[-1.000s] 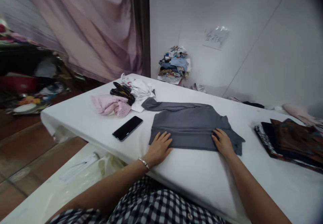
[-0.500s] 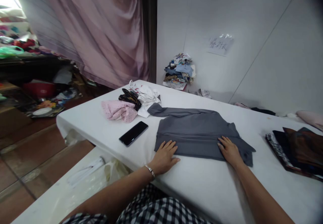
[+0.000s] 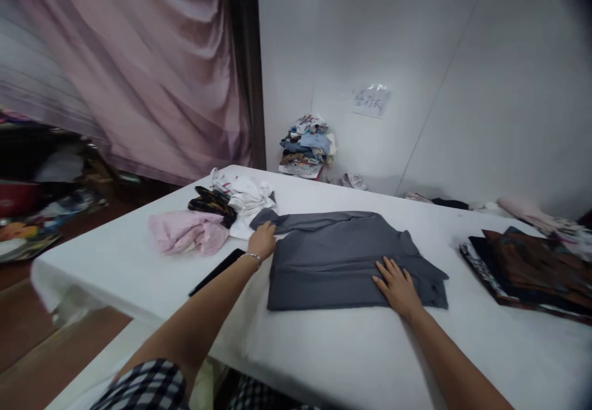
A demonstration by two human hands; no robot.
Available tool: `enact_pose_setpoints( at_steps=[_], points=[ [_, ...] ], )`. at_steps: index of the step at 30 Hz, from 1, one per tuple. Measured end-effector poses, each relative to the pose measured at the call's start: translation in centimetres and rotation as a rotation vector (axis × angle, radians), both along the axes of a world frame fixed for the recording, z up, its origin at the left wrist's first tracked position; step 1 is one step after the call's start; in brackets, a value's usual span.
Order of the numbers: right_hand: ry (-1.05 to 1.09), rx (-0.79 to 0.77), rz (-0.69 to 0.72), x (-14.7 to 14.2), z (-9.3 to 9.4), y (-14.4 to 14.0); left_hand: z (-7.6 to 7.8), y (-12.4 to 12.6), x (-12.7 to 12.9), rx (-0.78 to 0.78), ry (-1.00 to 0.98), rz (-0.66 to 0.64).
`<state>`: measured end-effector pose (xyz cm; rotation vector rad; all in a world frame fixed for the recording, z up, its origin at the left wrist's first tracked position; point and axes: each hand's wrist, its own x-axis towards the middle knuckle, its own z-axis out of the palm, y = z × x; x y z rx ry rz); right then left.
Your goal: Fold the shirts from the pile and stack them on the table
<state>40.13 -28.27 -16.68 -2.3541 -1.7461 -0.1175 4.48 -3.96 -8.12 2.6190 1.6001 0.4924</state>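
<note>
Lying flat on the white table [image 3: 324,348], the grey garment [image 3: 337,256] is partly folded, body doubled over w/ a sleeve trailing out to the left toward the pile of small clothes.

Left hand [image 3: 263,241] is at that sleeve's base, fingers curled onto the cloth; looks like a pinch on the sleeve, but can't tell for sure how tight.

Right hand [image 3: 396,283] lies flat and released, palm down, on the near right part of the garment, pressing it to the table.

Handling, as a judgement: thin knit, light, soft, no stiffness, so it'll drape and slump if lifted by one point. Not fragile. Prob. slides a bit on the smooth tablecloth, hence the flat palm as anchor. Best grip: sleeve end or cuff, or a folded edge w/ both hands so layers stay together.

Nearby: black phone [image 3: 217,271] just left of the left forearm, pink cloth [image 3: 185,234] beyond it, dark folded stack [image 3: 531,268] well apart at right.
</note>
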Motion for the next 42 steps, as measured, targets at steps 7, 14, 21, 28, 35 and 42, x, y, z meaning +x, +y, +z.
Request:
enact_pose_setpoints(
  at_steps=[7, 14, 21, 28, 35, 42],
  points=[
    [0.035, -0.013, -0.021, -0.7, 1.2, 0.0, 0.2, 5.4, 0.8, -0.043, 0.034, 0.183],
    [0.086, -0.038, -0.021, -0.9, 2.0, -0.1, 1.7, 7.9, 1.6, -0.091, 0.038, 0.191],
    [0.159, -0.025, -0.031, -0.5, 1.7, -0.2, 8.3, 9.9, 4.9, -0.059, -0.209, 0.23],
    [0.779, 0.169, 0.013, -2.7, 8.6, 3.0, 13.3, 3.4, 13.5, -0.031, -0.676, -0.138],
    [1.658, 0.453, -0.071, -6.5, 15.6, 10.5, 9.0, -5.9, 17.1, -0.456, -0.605, -0.916],
    [1.632, 0.391, -0.102, -3.5, 20.5, 13.5, 3.6, 1.3, 10.1, -0.379, -0.28, -0.287]
  ],
)
